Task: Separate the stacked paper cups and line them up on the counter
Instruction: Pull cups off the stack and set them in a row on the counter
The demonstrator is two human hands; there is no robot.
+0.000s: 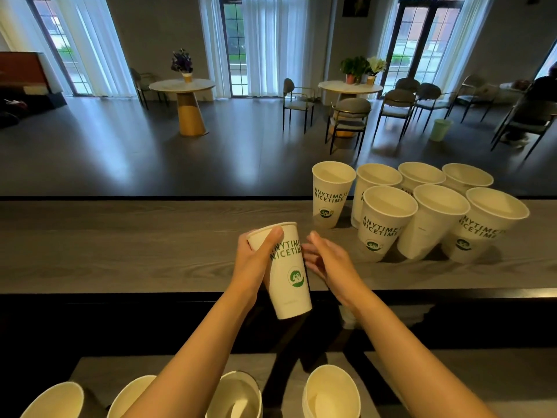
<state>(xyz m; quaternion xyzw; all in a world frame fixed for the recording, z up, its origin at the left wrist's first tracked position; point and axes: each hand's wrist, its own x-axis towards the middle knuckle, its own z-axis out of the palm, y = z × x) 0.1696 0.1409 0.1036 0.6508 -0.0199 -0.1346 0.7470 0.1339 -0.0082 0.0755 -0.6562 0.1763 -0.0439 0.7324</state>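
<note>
Paper cup (286, 273) gripped L hand (256, 257); R hand (327, 260) relaxed beside.

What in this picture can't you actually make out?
- Head view: whether the held cup is one cup or several nested; its mouth faces away.
- The cups at the bottom edge are cut off by the frame; the forearms cross them.
- The right hand fingers are partly behind the held cup.
- The back row of cups has its print hidden by the front cups.
</note>
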